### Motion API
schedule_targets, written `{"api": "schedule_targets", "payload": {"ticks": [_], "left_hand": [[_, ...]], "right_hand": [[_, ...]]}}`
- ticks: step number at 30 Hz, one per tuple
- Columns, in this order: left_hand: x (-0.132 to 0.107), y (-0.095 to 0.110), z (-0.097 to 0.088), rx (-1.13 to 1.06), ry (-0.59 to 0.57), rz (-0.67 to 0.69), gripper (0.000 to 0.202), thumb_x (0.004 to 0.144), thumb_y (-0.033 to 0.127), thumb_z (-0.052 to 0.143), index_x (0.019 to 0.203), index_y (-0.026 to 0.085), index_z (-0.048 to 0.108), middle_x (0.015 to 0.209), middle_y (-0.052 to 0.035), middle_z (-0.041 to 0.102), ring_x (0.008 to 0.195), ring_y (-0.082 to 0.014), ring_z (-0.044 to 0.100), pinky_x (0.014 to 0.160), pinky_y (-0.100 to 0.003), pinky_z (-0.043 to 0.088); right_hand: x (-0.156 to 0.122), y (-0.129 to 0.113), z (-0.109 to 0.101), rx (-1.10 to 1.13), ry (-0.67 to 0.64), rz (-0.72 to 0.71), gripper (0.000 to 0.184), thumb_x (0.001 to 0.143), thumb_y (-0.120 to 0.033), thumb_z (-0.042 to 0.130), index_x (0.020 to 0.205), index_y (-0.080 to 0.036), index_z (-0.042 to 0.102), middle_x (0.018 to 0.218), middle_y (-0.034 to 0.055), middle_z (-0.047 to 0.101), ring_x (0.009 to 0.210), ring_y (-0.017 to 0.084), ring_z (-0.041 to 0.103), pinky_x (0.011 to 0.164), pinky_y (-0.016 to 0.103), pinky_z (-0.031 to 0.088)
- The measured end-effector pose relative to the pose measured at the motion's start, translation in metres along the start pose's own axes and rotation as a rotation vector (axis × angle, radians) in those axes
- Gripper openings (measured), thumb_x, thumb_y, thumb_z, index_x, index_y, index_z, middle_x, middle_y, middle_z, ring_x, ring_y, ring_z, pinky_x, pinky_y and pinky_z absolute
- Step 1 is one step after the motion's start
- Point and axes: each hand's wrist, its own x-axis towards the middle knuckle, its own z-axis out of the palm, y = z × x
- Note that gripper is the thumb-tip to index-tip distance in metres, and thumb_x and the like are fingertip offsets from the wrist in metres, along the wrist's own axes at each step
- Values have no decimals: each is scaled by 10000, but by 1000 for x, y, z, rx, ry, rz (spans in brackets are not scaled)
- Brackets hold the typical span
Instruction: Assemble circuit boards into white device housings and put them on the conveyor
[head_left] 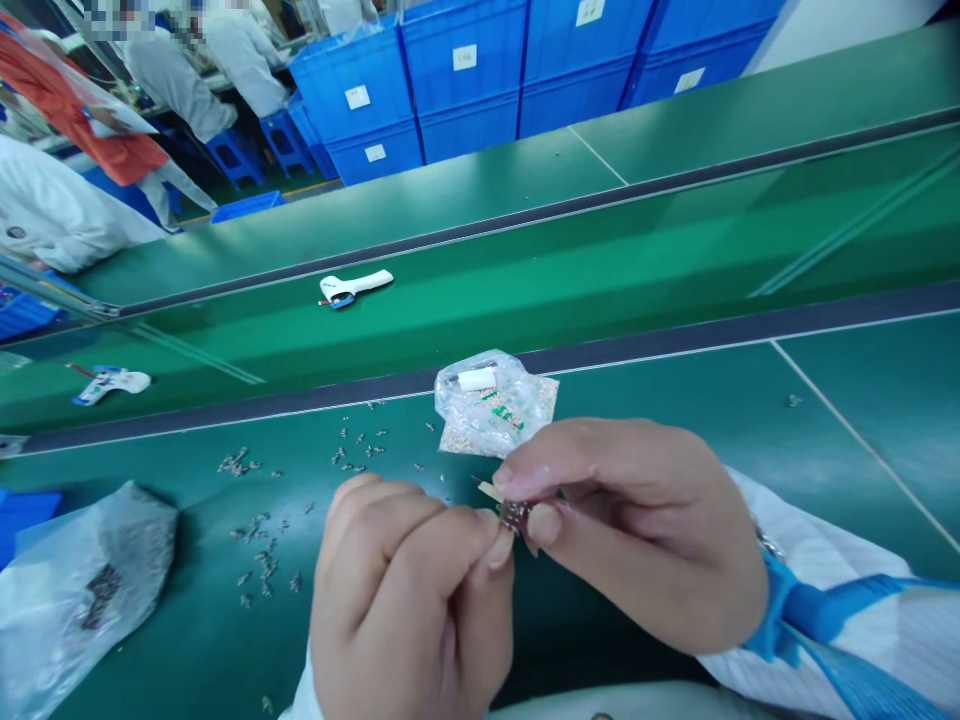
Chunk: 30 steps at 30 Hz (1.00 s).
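Over the green bench [645,380], my right hand [652,520] pinches a small dark reddish part with shiny metal bits [514,515] between thumb and fingers. Pale strips stick out beside it. My left hand [412,580] is closed, its thumb and forefinger pressed together at the part's left side; what they grip is too small to make out. Just beyond the hands lies a clear plastic bag [495,400] with green print, on a speckled piece. Loose small metal pieces [262,560] are scattered left of my left hand.
A larger plastic bag [97,590] of small dark parts lies at left. White gun-shaped housings [360,286] rest on the green conveyor behind a dark rail. Blue bins [465,60] stand beyond. Several people in work clothes [67,200] are at upper left.
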Motion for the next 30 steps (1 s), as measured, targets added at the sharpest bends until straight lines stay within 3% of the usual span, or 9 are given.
{"api": "schedule_targets", "payload": {"ticks": [10, 14, 21, 25, 30], "left_hand": [[-1, -8, -4, -100, -117, -45, 147, 797, 103, 524, 816, 248, 542, 668, 3, 530, 593, -136, 501, 548, -329, 408], [-5, -12, -3, -100, -56, 39, 130, 754, 73, 569, 794, 197, 566, 706, 10, 534, 623, -122, 505, 569, -312, 408], [-13, 2, -3, -54, -56, -185, 233, 734, 68, 536, 835, 277, 537, 654, 8, 509, 605, -147, 491, 621, -373, 399], [-14, 3, -4, 18, -3, -177, 263, 705, 72, 539, 844, 295, 531, 577, 25, 440, 599, -160, 510, 632, -378, 399], [-12, -2, -3, 83, 27, -67, 266, 646, 52, 590, 806, 259, 534, 575, 31, 502, 548, -141, 497, 568, -343, 391]], "right_hand": [[2, -1, 2, -6, 27, 6, 156, 748, -35, 555, 759, -176, 621, 700, -27, 654, 538, 39, 546, 523, 125, 481], [2, 0, 4, 77, 21, 85, 111, 735, -55, 595, 734, -164, 615, 657, -25, 630, 556, 37, 554, 510, 101, 464], [4, 0, 8, 291, 24, 265, 128, 675, -52, 630, 652, -163, 571, 598, -39, 570, 506, 26, 505, 436, 93, 409], [6, -1, 8, 403, 14, 367, 158, 630, -24, 616, 623, -166, 548, 567, -49, 528, 470, 21, 453, 400, 99, 371], [8, -2, 10, 587, -26, 463, 177, 609, -25, 623, 660, -170, 535, 589, -48, 525, 494, 29, 466, 433, 117, 396]]}}
